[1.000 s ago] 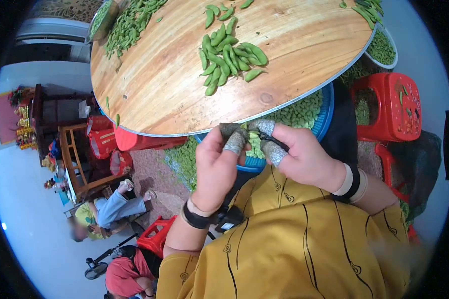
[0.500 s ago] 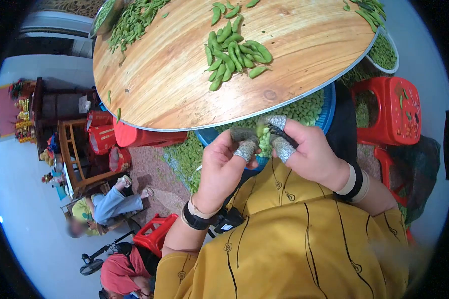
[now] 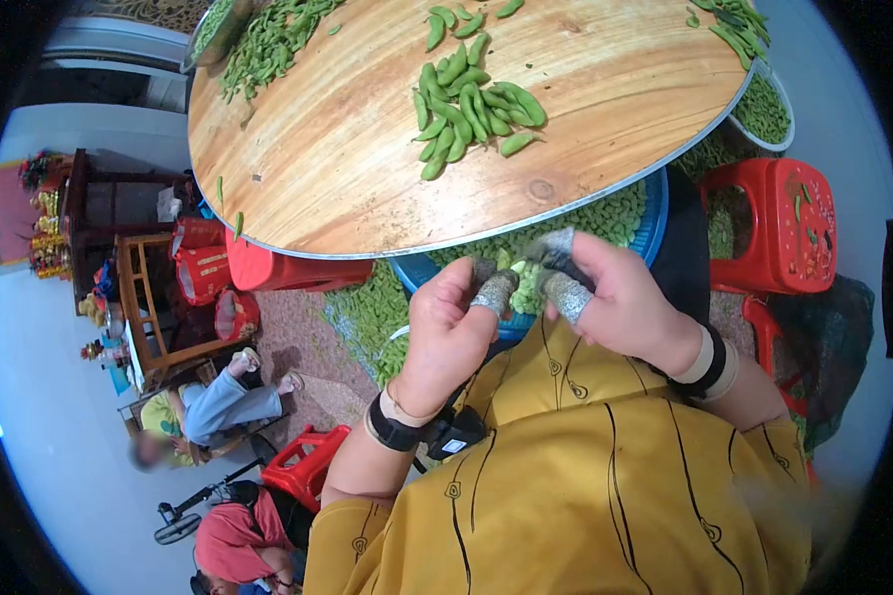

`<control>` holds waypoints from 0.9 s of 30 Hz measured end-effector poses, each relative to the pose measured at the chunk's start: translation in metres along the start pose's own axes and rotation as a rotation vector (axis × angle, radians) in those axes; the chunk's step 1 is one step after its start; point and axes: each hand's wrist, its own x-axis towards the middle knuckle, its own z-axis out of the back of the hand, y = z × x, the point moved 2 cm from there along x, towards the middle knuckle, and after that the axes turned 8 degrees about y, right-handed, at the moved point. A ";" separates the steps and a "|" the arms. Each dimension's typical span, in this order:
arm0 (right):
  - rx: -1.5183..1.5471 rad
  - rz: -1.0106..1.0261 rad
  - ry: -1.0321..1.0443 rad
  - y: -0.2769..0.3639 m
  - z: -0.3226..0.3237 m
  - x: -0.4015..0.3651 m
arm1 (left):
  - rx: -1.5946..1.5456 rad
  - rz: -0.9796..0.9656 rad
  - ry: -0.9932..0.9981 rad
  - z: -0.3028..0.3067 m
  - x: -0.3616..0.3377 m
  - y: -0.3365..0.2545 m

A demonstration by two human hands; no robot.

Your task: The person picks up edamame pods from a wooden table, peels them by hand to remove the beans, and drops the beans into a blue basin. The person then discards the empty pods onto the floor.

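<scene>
Over the near rim of a blue basin (image 3: 655,213), my left hand (image 3: 451,312) and my right hand (image 3: 620,293) face each other with fingers pinched together. Grey wrapping covers the thumbs and fingertips of both. A pale green edamame pod (image 3: 528,285) shows between the fingertips, partly hidden by them; its exact shape is blurred. Shelled green beans (image 3: 620,213) fill the basin below. On the round wooden table (image 3: 327,169) just beyond lies a loose pile of whole edamame pods (image 3: 461,111).
More pods (image 3: 268,45) lie at the table's far left. A bowl of beans (image 3: 761,109) and a red stool (image 3: 804,228) stand right. Left are another red stool (image 3: 298,273) and green pods on the floor (image 3: 362,327). Two people sit at lower left.
My hands stay over the basin, with small finger movements. The right fingertips have shifted slightly and the green piece between the hands looks different. The pods on the table have not been moved.
</scene>
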 end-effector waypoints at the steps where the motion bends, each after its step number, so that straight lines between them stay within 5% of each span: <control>1: -0.339 0.325 -0.138 -0.008 0.007 0.007 | 0.086 -0.030 -0.044 0.001 0.000 -0.001; 2: -0.677 0.651 -0.276 -0.010 0.008 0.008 | 0.085 -0.029 -0.045 0.000 0.000 0.000; 3: -0.677 0.651 -0.276 -0.003 0.007 0.004 | 0.157 -0.060 -0.031 -0.001 -0.001 0.000; 5: -0.224 0.155 -0.092 0.010 0.004 -0.001 | 0.232 -0.142 0.063 0.001 -0.001 0.003; 9: 0.010 0.009 0.230 0.016 0.013 -0.007 | -0.255 0.112 0.423 0.003 -0.009 -0.017; 13: 0.011 0.040 0.288 0.017 0.012 -0.007 | -0.232 0.159 0.401 -0.001 -0.013 -0.022; 14: -0.117 0.177 0.223 0.016 0.010 -0.004 | -0.233 0.156 0.400 0.001 -0.011 -0.019; 16: -0.248 0.314 0.158 0.020 0.006 -0.003 | 0.399 -0.192 0.347 0.006 -0.007 -0.015; 18: -0.913 0.263 0.008 0.026 0.000 -0.006 | 0.600 -0.309 0.285 0.002 -0.005 -0.014; 19: -1.010 0.327 -0.059 0.017 -0.004 -0.002 | 0.803 -0.425 0.219 0.001 -0.005 -0.015; 23: -1.167 0.347 -0.168 0.010 -0.013 -0.002 | 0.745 -0.336 0.143 0.008 -0.007 -0.007; 26: -1.223 0.377 -0.052 0.014 -0.005 -0.001 | 0.925 -0.193 0.085 0.037 -0.026 0.008; 27: -1.226 0.380 -0.049 0.019 -0.004 0.001 | 1.148 -0.015 0.055 0.048 -0.033 0.022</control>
